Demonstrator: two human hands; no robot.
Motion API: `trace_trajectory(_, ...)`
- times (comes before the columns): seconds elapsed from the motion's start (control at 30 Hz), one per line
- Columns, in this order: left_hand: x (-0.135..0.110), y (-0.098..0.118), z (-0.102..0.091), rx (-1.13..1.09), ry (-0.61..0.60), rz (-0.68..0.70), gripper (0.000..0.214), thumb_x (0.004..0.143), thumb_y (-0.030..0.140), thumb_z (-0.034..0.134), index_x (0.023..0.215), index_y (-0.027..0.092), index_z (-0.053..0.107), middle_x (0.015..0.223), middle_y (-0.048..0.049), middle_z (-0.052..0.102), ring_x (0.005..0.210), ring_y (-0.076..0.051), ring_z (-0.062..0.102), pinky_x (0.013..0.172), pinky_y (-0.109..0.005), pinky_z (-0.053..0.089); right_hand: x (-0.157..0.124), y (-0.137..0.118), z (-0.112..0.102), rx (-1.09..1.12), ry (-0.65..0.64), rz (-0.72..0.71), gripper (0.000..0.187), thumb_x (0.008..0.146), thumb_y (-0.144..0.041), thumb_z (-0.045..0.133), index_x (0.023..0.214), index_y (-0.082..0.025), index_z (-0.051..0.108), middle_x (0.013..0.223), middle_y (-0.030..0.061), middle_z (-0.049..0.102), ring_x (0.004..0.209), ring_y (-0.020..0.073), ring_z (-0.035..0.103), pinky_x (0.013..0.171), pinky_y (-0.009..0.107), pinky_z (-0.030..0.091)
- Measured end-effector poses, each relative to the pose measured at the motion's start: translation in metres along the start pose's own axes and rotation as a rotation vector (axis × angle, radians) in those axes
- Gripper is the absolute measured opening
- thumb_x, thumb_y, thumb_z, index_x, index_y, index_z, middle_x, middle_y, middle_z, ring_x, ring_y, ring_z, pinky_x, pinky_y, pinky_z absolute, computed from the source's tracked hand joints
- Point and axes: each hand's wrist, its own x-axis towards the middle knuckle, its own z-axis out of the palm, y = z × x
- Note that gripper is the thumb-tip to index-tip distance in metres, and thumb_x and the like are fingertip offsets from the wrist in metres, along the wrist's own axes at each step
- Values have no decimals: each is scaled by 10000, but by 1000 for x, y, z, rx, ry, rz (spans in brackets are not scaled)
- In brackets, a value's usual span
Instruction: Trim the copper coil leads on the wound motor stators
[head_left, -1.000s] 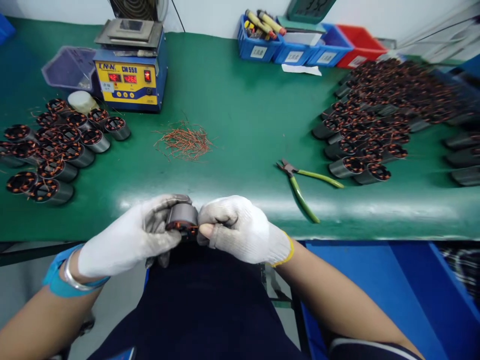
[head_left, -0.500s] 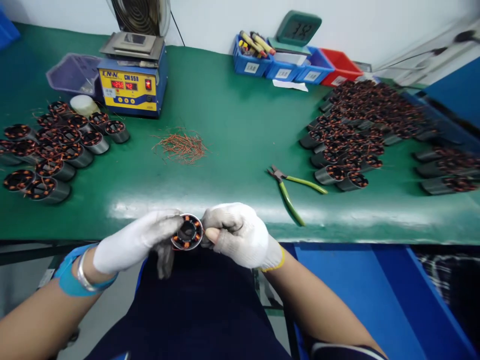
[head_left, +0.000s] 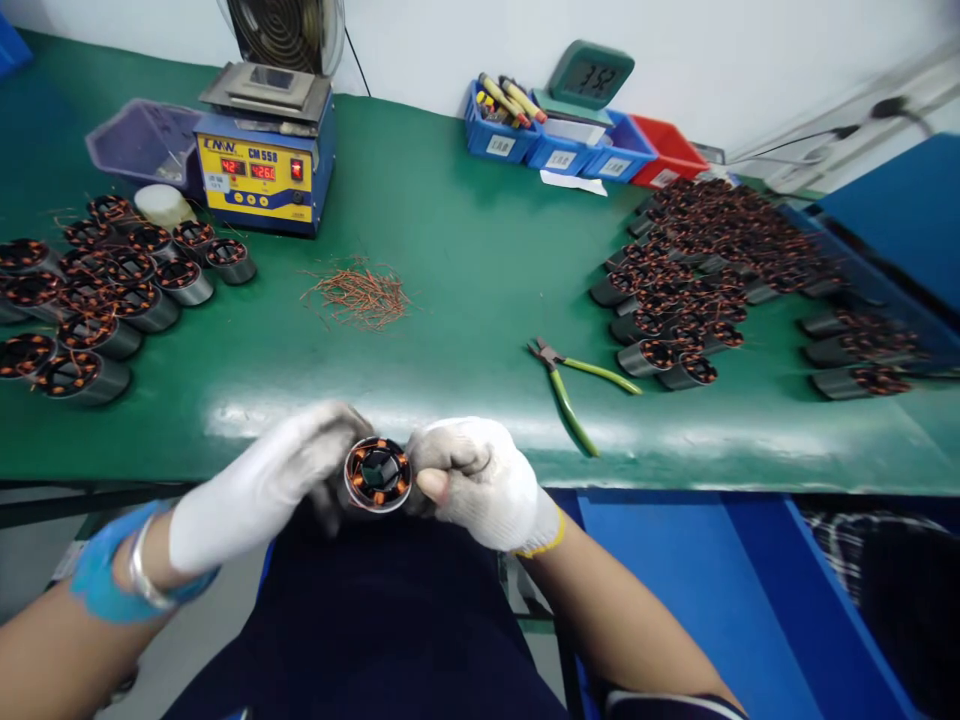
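Observation:
A motor stator (head_left: 377,500), a metal ring with orange copper windings on a dark core, is held over the table's front edge with its open end facing up. My gloved right hand (head_left: 480,485) is closed at its right side, the bare thumb tip pressed toward the fingers there. My gloved left hand (head_left: 300,460) curves loosely around the left side, fingers apart and somewhat blurred; whether they touch the stator is unclear. Green-handled cutting pliers (head_left: 566,385) lie with handles spread to the right. Beyond my hands lies a pile of copper wire clippings (head_left: 364,298).
Several stators (head_left: 146,308) stand at the left; many more (head_left: 705,270) crowd the right. Behind are a yellow-fronted soldering unit (head_left: 262,180), a purple bin (head_left: 142,140), blue tool boxes (head_left: 501,146), a red box (head_left: 667,150) and a digital clock (head_left: 591,75). A blue bin (head_left: 675,580) sits below the table edge.
The stator has tilted so more of its outer wall and inner opening shows. My left hand's fingers have lifted and arched off its face. My right hand keeps its grip.

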Motion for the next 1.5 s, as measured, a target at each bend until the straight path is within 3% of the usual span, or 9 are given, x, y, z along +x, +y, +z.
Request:
trace_trajectory(0.13, 3, 0, -1, -181, -110, -43, 273, 828, 247, 591, 1098, 238, 636, 1020, -102, 717, 981, -299, 695, 706, -402, 625, -1, -1, 1, -48, 11, 78, 230, 828, -233, 579, 610, -164, 604, 570, 4, 587, 515, 95, 528, 500, 218, 405)
trace_trajectory(0.3, -9, 10, -3, -250, 61, 229, 260, 721, 79, 594, 904, 261, 626, 1376, -57, 543, 1162, -301, 616, 891, -451, 587, -1, 6, 10, 302, 2, 251, 282, 837, -358, 596, 642, -155, 596, 561, 5, 592, 434, 91, 517, 410, 200, 409)
trace_trajectory(0.43, -3, 7, 2, 84, -90, 201, 545, 720, 135, 606, 1247, 224, 499, 1163, -95, 670, 1010, -244, 679, 828, -361, 600, 3, 7, 11, 33, -19, 162, 242, 825, -287, 590, 621, -158, 594, 576, 9, 585, 514, 91, 523, 484, 201, 416)
trace_trajectory(0.63, 8, -16, 8, 498, 216, 625, 426, 786, 188, 662, 1181, 138, 510, 1082, -149, 679, 1001, -256, 647, 904, -416, 499, 5, -1, 2, -281, -11, 216, 301, 924, -373, 465, 749, -167, 599, 660, 30, 646, 551, 123, 585, 526, 250, 475)
trace_trajectory(0.77, 4, -21, 6, 496, 245, 514, 420, 787, 181, 671, 1170, 145, 505, 1081, -138, 673, 988, -230, 636, 868, -375, 484, 13, -21, 2, -1171, 2, -289, 247, 907, -259, 510, 1071, -134, 645, 1022, 128, 697, 903, 226, 628, 807, 381, 479)
trace_trajectory(0.87, 1, -20, 6, 463, 245, 466, 421, 785, 187, 678, 1171, 159, 513, 1089, -120, 669, 1004, -214, 627, 893, -352, 479, 19, -29, 8, -1489, -141, -415, 270, 902, -164, 451, 1079, -121, 649, 829, 92, 690, 720, 198, 604, 676, 343, 443)
trace_trajectory(1.0, 0, -27, 4, 462, 271, 373, 355, 789, 225, 677, 1117, 161, 555, 1056, -100, 677, 959, -206, 637, 866, -335, 493, 16, -26, -12, -1642, -212, -252, 298, 902, -149, 404, 978, -169, 692, 652, 48, 641, 566, 182, 558, 536, 318, 361)
trace_trajectory(1.23, 12, -40, -14, 527, 339, -8, 479, 697, 331, 681, 1106, 104, 573, 1068, -139, 645, 988, -293, 618, 896, -433, 498, -39, -19, -120, -1673, 263, 406, 406, 907, -440, 462, 1084, -137, 668, 938, 167, 695, 765, 281, 660, 616, 363, 472)
trace_trajectory(1.5, 35, -24, -23, 443, 230, -255, 209, 709, 254, 557, 900, 182, 599, 924, -70, 657, 866, -255, 619, 799, -401, 491, -75, 11, -117, -1622, 248, 452, 753, 802, -595, 486, 1315, -44, 482, 1317, 272, 498, 1174, 430, 527, 911, 507, 475)
